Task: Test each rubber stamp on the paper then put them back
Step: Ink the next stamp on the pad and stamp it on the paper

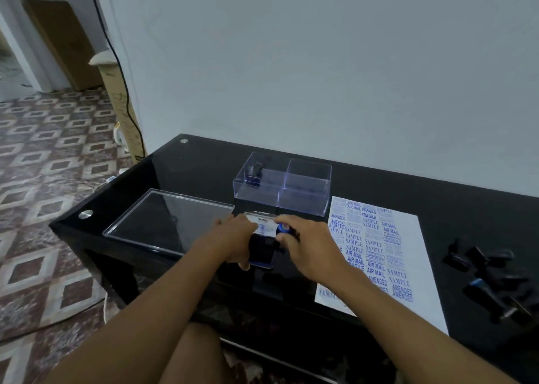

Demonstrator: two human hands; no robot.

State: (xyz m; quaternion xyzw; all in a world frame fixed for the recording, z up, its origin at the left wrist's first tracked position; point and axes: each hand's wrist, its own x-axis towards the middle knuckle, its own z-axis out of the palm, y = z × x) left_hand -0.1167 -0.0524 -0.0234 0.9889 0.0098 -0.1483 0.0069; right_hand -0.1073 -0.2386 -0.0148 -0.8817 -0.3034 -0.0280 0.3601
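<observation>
At table centre, left hand (233, 242) is clamping the ink pad (262, 245) steady while right hand (303, 245), closed on a rubber stamp (282, 228), is inking; press flat, then carry to the paper (408, 267) at 3 o'clock.

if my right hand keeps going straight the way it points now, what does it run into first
Probably the ink pad: the right hand, holding a stamp, points left and forward at it, where the left hand steadies it. Depth is uncertain.

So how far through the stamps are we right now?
Done: the paper is already crowded with blue prints, and one stamp sits back in the clear box. In hand: the right hand holds a blue-topped stamp at the ink pad, which the left hand steadies. Left: a pile of stamps lies loose right of the paper, not yet boxed.
</observation>
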